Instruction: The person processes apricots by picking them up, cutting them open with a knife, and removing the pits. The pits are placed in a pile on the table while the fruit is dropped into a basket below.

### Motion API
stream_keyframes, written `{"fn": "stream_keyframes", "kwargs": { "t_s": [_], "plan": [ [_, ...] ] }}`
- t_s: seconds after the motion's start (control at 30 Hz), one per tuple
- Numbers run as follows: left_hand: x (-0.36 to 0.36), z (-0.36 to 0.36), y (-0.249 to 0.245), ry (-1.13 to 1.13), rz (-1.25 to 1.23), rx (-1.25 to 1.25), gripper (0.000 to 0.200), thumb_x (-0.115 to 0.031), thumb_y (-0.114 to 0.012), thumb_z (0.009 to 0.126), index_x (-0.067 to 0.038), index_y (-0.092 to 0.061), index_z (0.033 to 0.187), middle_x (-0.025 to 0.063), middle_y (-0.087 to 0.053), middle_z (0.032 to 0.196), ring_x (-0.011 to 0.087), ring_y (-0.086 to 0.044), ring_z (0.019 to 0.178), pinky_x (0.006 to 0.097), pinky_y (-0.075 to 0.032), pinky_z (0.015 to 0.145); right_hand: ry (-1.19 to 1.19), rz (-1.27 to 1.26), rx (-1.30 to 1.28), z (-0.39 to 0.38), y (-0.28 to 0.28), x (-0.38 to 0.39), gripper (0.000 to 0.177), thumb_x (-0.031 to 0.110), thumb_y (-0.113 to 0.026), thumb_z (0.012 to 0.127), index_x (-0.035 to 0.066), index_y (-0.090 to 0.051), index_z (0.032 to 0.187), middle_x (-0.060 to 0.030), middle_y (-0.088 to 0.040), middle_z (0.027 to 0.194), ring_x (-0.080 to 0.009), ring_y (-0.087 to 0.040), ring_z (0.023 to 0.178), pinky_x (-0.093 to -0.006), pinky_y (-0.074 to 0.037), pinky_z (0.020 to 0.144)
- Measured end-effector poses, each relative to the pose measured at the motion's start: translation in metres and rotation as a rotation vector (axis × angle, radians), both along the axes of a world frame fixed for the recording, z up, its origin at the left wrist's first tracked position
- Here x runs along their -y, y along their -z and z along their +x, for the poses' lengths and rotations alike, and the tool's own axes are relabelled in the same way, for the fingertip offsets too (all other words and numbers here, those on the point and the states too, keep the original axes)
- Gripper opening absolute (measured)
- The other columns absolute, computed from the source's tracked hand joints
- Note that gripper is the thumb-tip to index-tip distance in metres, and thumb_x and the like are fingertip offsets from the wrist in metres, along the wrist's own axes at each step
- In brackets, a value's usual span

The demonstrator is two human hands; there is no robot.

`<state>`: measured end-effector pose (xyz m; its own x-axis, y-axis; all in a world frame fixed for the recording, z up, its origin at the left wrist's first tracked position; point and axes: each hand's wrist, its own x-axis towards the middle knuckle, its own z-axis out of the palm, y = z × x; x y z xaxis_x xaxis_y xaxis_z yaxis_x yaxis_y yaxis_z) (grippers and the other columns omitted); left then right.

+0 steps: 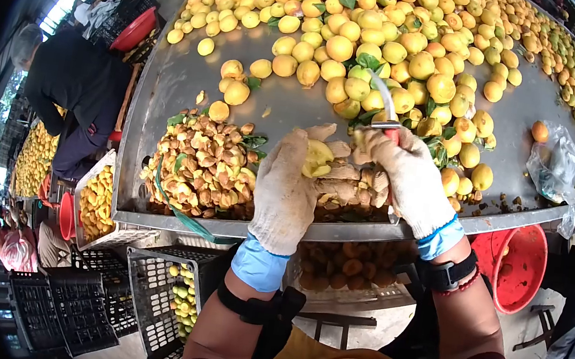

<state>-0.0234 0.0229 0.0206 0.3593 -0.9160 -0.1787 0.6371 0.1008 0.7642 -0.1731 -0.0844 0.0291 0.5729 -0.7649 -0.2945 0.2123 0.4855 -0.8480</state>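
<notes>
Head view: left hand (285, 194) grip holds split fruit (317, 160), right hand (411, 181) grip the knife (384, 105); scrap pile (202, 168) beside that knife, whole-fruit heap (394, 34) beyond uncut.

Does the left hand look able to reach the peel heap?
Probably yes: the peel heap lies just beside the left hand, nothing between, though that hand holds a cut fruit.

Red bucket (526, 273) right of steel table (169, 84); black crate (149, 301) below; plastic bag (558, 168) on table's right edge.
</notes>
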Motion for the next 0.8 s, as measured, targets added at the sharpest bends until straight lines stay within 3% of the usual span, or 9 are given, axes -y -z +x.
{"fn": "stream_keyframes", "kwargs": {
  "t_s": [0.17,0.27,0.37,0.43,0.5,0.57,0.63,0.67,0.8],
  "plan": [
    [-0.005,-0.004,0.002,-0.044,-0.09,-0.12,0.045,-0.031,-0.046,0.111,0.005,-0.056,0.136,0.0187,-0.067,0.12,0.032,-0.069,0.108,0.0475,-0.062,0.091,-0.073,-0.319,-0.272,-0.013,-0.022,-0.009,0.027,0.014,-0.068,0.096,-0.002,-0.067,0.118,-0.0028,-0.068,0.083,-0.0061,-0.056,0.053,-0.0215,-0.044,0.047],
    [-0.006,-0.028,-0.005,-0.013,-0.099,-0.161,0.047,-0.029,-0.045,0.112,0.004,-0.049,0.145,0.014,-0.065,0.126,0.024,-0.065,0.115,0.0398,-0.057,0.1,-0.148,-0.806,-0.522,-0.013,-0.026,-0.025,0.045,0.023,-0.078,0.084,0.004,-0.068,0.123,-0.0197,-0.07,0.092,-0.0355,-0.07,0.09,-0.0389,-0.056,0.081],
    [-0.006,-0.048,-0.013,0.048,-0.095,-0.117,0.057,-0.034,-0.042,0.113,0.001,-0.033,0.157,0.0101,-0.059,0.133,0.0184,-0.061,0.12,0.0351,-0.05,0.107,0.004,-0.939,-0.441,-0.01,-0.005,-0.038,0.045,0.023,-0.078,0.082,0.006,-0.066,0.122,-0.0216,-0.07,0.099,-0.0417,-0.069,0.095,-0.0452,-0.056,0.081],
    [-0.003,-0.052,-0.011,0.073,-0.13,-0.167,0.061,-0.039,-0.041,0.113,-0.002,-0.029,0.16,0.0126,-0.051,0.145,0.0221,-0.06,0.123,0.0367,-0.048,0.11,-0.086,-0.931,-0.505,-0.022,-0.013,-0.035,0.055,0.013,-0.076,0.084,0.003,-0.061,0.136,-0.0219,-0.072,0.107,-0.0347,-0.072,0.099,-0.0368,-0.055,0.087],
    [0.003,-0.061,-0.016,0.188,-0.18,-0.222,0.059,-0.039,-0.041,0.113,-0.003,-0.031,0.158,0.0152,-0.046,0.15,0.0265,-0.059,0.127,0.0389,-0.048,0.111,0.032,-0.939,-0.42,-0.045,-0.018,-0.024,0.036,0.022,-0.078,0.082,0.003,-0.066,0.11,-0.0215,-0.068,0.091,-0.0421,-0.068,0.09,-0.045,-0.054,0.076],
    [0.004,-0.066,-0.01,0.294,-0.227,-0.288,0.056,-0.04,-0.04,0.113,-0.004,-0.033,0.156,0.0178,-0.041,0.156,0.0308,-0.057,0.13,0.0411,-0.048,0.112,0.059,-0.794,-0.419,-0.093,-0.042,-0.018,0.038,0.021,-0.078,0.085,-0.001,-0.065,0.113,-0.0219,-0.069,0.09,-0.0382,-0.07,0.083,-0.0432,-0.054,0.074],
    [0.004,-0.058,0.008,0.332,-0.251,-0.006,0.049,-0.035,-0.039,0.113,-0.001,-0.038,0.148,0.0224,-0.037,0.159,0.0385,-0.053,0.135,0.0465,-0.049,0.114,0.142,-0.533,-0.453,-0.159,-0.073,-0.017,0.035,0.003,-0.07,0.09,-0.002,-0.063,0.125,-0.0109,-0.073,0.095,-0.0116,-0.067,0.075,-0.0252,-0.054,0.066],
    [0.005,-0.057,0.005,0.268,-0.118,-0.168,0.043,-0.029,-0.037,0.114,0.004,-0.039,0.14,0.0253,-0.039,0.157,0.0413,-0.054,0.134,0.0479,-0.049,0.115,0.229,-0.521,-0.451,-0.191,-0.078,-0.016,0.036,-0.002,-0.064,0.092,0.0,-0.061,0.128,-0.0055,-0.072,0.096,-0.0034,-0.059,0.066,-0.0175,-0.047,0.055],
    [0.003,-0.055,0.008,0.258,-0.07,-0.047,0.042,-0.026,-0.037,0.113,0.007,-0.04,0.14,0.0257,-0.045,0.153,0.0383,-0.057,0.132,0.0436,-0.052,0.111,0.48,-0.484,-0.919,-0.316,-0.061,-0.013,0.033,0.003,-0.062,0.095,0.002,-0.062,0.127,-0.0035,-0.07,0.089,-0.0057,-0.054,0.052,-0.0204,-0.042,0.043]
  ]
}}
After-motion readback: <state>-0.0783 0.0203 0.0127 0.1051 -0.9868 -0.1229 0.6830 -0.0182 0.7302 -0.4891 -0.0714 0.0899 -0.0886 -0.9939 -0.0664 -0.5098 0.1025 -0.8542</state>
